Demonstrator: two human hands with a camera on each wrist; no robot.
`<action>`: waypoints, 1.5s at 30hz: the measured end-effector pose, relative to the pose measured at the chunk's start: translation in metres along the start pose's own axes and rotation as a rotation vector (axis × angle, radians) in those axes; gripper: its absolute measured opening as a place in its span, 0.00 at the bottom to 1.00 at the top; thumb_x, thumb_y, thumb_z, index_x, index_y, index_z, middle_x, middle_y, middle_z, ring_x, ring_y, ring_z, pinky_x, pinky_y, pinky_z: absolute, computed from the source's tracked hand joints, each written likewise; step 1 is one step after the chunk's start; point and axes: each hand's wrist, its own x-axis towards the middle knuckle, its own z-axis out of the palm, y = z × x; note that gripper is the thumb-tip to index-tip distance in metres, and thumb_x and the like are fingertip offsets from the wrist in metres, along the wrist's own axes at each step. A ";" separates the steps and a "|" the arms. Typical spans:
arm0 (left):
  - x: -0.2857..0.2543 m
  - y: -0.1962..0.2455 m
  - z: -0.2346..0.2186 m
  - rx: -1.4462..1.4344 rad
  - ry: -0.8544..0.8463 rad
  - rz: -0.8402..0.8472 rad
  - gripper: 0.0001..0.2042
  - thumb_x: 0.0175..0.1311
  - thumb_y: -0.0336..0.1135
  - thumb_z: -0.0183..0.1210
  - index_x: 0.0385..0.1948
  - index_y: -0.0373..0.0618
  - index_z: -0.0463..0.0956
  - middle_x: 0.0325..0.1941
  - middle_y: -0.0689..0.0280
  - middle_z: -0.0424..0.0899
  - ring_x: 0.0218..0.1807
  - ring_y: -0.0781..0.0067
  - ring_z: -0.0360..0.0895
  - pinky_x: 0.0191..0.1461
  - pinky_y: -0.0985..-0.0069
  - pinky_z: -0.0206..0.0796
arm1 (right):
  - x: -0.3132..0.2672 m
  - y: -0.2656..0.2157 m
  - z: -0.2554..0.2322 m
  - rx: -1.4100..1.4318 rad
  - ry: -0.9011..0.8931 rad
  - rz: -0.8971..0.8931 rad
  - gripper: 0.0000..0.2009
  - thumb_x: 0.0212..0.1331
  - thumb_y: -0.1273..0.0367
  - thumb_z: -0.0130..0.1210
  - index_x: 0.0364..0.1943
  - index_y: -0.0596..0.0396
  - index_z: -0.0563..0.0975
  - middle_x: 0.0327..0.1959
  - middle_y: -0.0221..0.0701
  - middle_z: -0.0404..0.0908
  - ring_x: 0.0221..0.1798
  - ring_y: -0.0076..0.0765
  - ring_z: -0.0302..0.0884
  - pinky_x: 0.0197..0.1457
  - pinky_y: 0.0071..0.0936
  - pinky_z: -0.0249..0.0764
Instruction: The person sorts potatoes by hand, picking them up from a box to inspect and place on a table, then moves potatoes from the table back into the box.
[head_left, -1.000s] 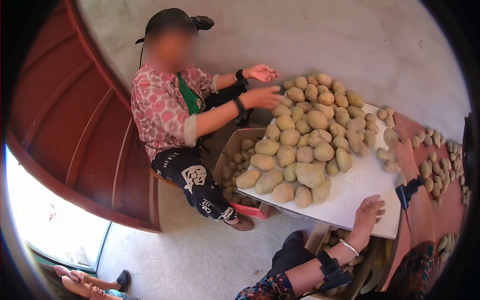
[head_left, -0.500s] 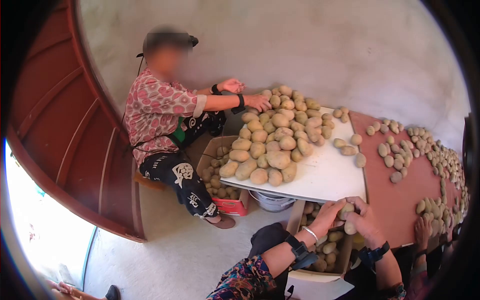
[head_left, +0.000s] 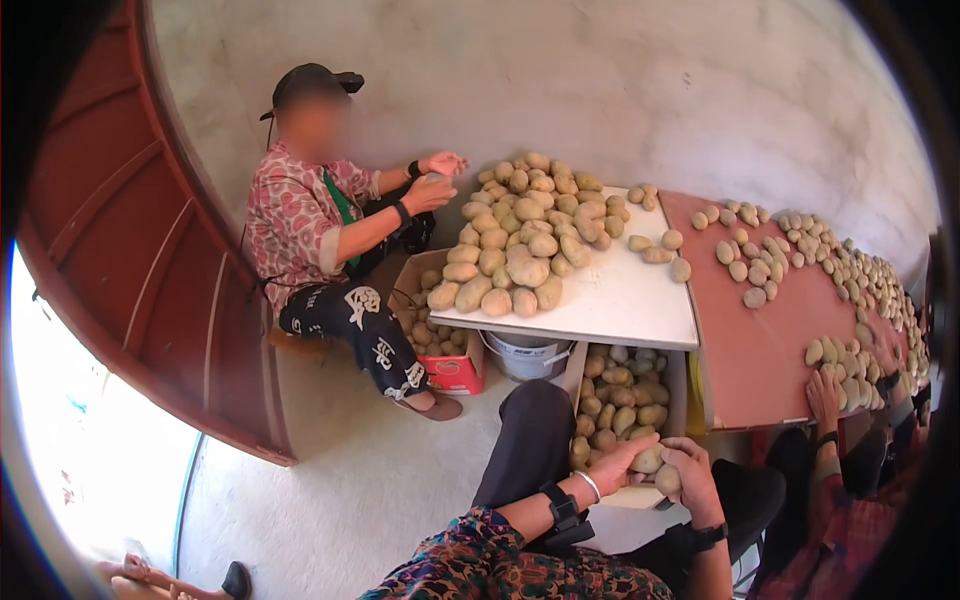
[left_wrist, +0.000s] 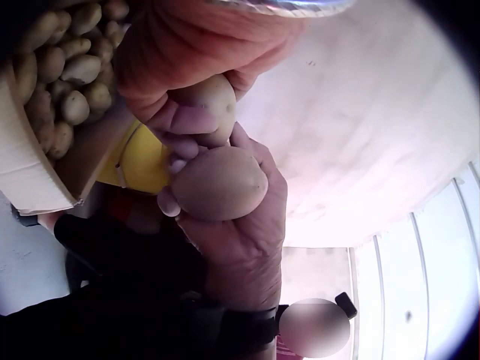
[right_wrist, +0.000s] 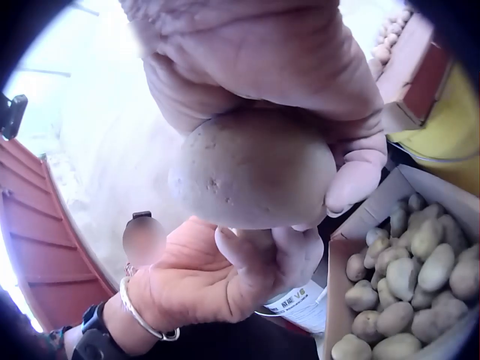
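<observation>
My left hand, with a silver bracelet at its wrist, holds a tan potato in curled fingers. Close against it, my right hand grips a second potato, smooth with a few small pits. Both hands are together above my lap, at the near end of a cardboard box of potatoes. In the right wrist view the left hand's potato is mostly hidden behind its fingers and the other potato.
A potato pile covers much of the white tabletop. Beside it, a reddish-brown board bears many smaller potatoes. Another person sits across, by a red-fronted box and a bucket. Someone's hand rests at the right.
My right hand came back from the tabletop and met my left hand, which was empty over the table's edge. Both now hold potatoes, lower and nearer my lap. The view shifted.
</observation>
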 end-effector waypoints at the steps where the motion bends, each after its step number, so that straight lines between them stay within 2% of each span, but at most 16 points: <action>1: -0.001 -0.007 -0.007 0.038 0.058 0.009 0.17 0.64 0.51 0.59 0.45 0.50 0.75 0.40 0.70 0.80 0.35 0.77 0.79 0.27 0.86 0.66 | 0.007 0.026 -0.005 0.175 -0.002 0.060 0.13 0.58 0.69 0.54 0.43 0.63 0.77 0.32 0.33 0.79 0.31 0.27 0.77 0.31 0.24 0.75; 4: -0.006 -0.013 -0.035 0.100 -0.082 -0.055 0.17 0.64 0.52 0.58 0.44 0.50 0.75 0.36 0.70 0.80 0.31 0.76 0.79 0.25 0.87 0.65 | -0.001 0.036 -0.002 0.359 -0.034 0.228 0.14 0.61 0.58 0.53 0.34 0.56 0.78 0.27 0.34 0.78 0.27 0.35 0.78 0.25 0.31 0.73; 6: -0.005 -0.019 -0.042 0.114 -0.035 -0.067 0.17 0.63 0.53 0.58 0.43 0.51 0.75 0.33 0.70 0.81 0.27 0.76 0.79 0.24 0.87 0.63 | -0.003 0.048 -0.001 0.578 0.001 0.446 0.18 0.59 0.52 0.54 0.29 0.53 0.77 0.24 0.33 0.78 0.25 0.39 0.77 0.27 0.34 0.70; 10: 0.003 -0.032 -0.057 0.245 0.138 -0.060 0.18 0.63 0.55 0.58 0.42 0.52 0.76 0.34 0.70 0.81 0.27 0.76 0.79 0.24 0.86 0.63 | 0.002 0.081 -0.002 0.671 -0.037 0.522 0.18 0.59 0.50 0.53 0.31 0.52 0.76 0.25 0.33 0.78 0.28 0.40 0.79 0.28 0.36 0.71; 15: 0.011 -0.037 -0.068 0.308 0.188 -0.084 0.18 0.61 0.56 0.58 0.42 0.54 0.76 0.34 0.71 0.82 0.30 0.76 0.79 0.28 0.82 0.65 | 0.003 0.090 0.005 0.429 -0.137 0.503 0.18 0.59 0.52 0.54 0.36 0.54 0.76 0.28 0.34 0.79 0.31 0.40 0.81 0.30 0.38 0.74; 17: 0.015 -0.041 -0.073 0.380 0.221 0.005 0.18 0.59 0.56 0.60 0.41 0.54 0.76 0.35 0.71 0.81 0.34 0.77 0.78 0.31 0.80 0.66 | 0.001 0.090 0.007 0.373 -0.168 0.508 0.18 0.59 0.53 0.54 0.38 0.55 0.76 0.29 0.34 0.80 0.31 0.40 0.81 0.30 0.38 0.75; 22: 0.006 -0.039 -0.064 0.393 0.288 0.036 0.17 0.59 0.55 0.60 0.40 0.53 0.77 0.37 0.71 0.81 0.37 0.79 0.77 0.31 0.80 0.66 | -0.003 0.076 0.012 0.178 -0.213 0.447 0.19 0.57 0.56 0.60 0.43 0.57 0.75 0.30 0.36 0.80 0.29 0.38 0.82 0.27 0.33 0.77; 27: -0.003 -0.033 -0.059 0.525 0.095 0.138 0.18 0.58 0.54 0.62 0.38 0.51 0.78 0.39 0.69 0.79 0.41 0.75 0.77 0.38 0.77 0.69 | 0.000 0.074 0.013 0.182 -0.208 0.358 0.14 0.60 0.59 0.59 0.40 0.55 0.77 0.30 0.31 0.81 0.29 0.31 0.81 0.29 0.27 0.76; 30: 0.014 -0.031 -0.070 0.273 -0.013 -0.055 0.14 0.65 0.45 0.58 0.46 0.47 0.77 0.43 0.65 0.81 0.46 0.69 0.79 0.49 0.65 0.75 | 0.009 0.106 0.000 0.210 -0.215 0.195 0.12 0.61 0.60 0.58 0.38 0.53 0.79 0.32 0.28 0.81 0.29 0.25 0.79 0.30 0.24 0.76; 32: 0.032 -0.042 -0.085 0.156 0.005 -0.009 0.12 0.66 0.42 0.57 0.45 0.48 0.76 0.44 0.64 0.82 0.45 0.68 0.80 0.48 0.65 0.75 | -0.012 0.069 0.006 0.238 -0.209 0.171 0.13 0.63 0.58 0.56 0.37 0.53 0.81 0.31 0.26 0.81 0.29 0.21 0.76 0.30 0.23 0.73; 33: 0.013 -0.032 -0.057 0.151 0.028 0.004 0.12 0.66 0.42 0.57 0.45 0.49 0.77 0.43 0.65 0.83 0.44 0.68 0.81 0.47 0.65 0.75 | -0.001 0.092 0.008 0.342 -0.168 0.234 0.13 0.63 0.58 0.55 0.38 0.53 0.81 0.31 0.25 0.81 0.29 0.21 0.76 0.29 0.22 0.72; 34: 0.030 -0.036 -0.082 0.144 0.038 -0.017 0.11 0.64 0.42 0.58 0.44 0.50 0.77 0.41 0.67 0.83 0.43 0.69 0.81 0.46 0.67 0.75 | -0.002 0.086 0.010 0.360 -0.149 0.275 0.13 0.63 0.59 0.55 0.36 0.54 0.81 0.30 0.25 0.81 0.28 0.21 0.76 0.28 0.22 0.71; 35: 0.025 -0.036 -0.075 0.176 0.123 0.036 0.11 0.62 0.44 0.59 0.42 0.52 0.77 0.39 0.68 0.83 0.40 0.69 0.81 0.40 0.70 0.75 | -0.001 0.092 0.011 0.426 -0.198 0.246 0.14 0.62 0.58 0.55 0.35 0.54 0.81 0.30 0.25 0.81 0.27 0.21 0.75 0.26 0.22 0.69; 37: 0.023 -0.031 -0.077 0.258 0.218 -0.013 0.11 0.61 0.45 0.59 0.39 0.52 0.75 0.33 0.69 0.82 0.30 0.72 0.79 0.23 0.76 0.66 | -0.003 0.087 0.010 0.189 -0.251 0.218 0.20 0.55 0.50 0.59 0.34 0.55 0.81 0.27 0.25 0.78 0.25 0.21 0.73 0.24 0.19 0.66; 40: 0.024 -0.032 -0.078 0.362 0.270 -0.019 0.11 0.61 0.44 0.59 0.39 0.51 0.74 0.31 0.70 0.81 0.27 0.72 0.78 0.22 0.77 0.62 | -0.005 0.090 0.012 0.090 -0.213 0.151 0.21 0.51 0.50 0.62 0.34 0.56 0.80 0.25 0.25 0.76 0.28 0.21 0.71 0.26 0.20 0.64; 45: 0.011 -0.031 -0.062 0.370 0.149 0.037 0.10 0.63 0.43 0.60 0.40 0.52 0.74 0.39 0.72 0.80 0.38 0.75 0.78 0.34 0.78 0.69 | 0.002 0.098 0.011 0.094 -0.112 0.151 0.18 0.49 0.54 0.63 0.33 0.55 0.80 0.26 0.25 0.76 0.29 0.22 0.72 0.27 0.23 0.65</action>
